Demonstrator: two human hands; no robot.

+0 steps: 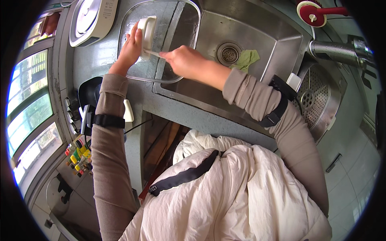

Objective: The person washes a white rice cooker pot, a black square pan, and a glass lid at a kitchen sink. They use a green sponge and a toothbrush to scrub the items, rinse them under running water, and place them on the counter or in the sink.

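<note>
A clear, rounded rectangular lid (172, 80) lies partly on the counter and partly over the sink. Along its middle runs a raised white handle (149, 30). My left hand (131, 45) is against the left side of this handle, thumb and fingers on it. In my right hand (185, 61) is a thin, pale stick-like tool (153, 53), pinched near its end. Its far tip reaches the near end of the handle, by the base; the exact kind of tool cannot be told. Water drops show on the lid.
The steel sink (241, 25) has a strainer drain (229, 54) with a crumpled green cloth (247, 59) beside it. A perforated steel basket (321, 90) and a faucet (334, 50) are on the right. A white appliance (104, 18) stands at upper left, above a black pan (89, 92).
</note>
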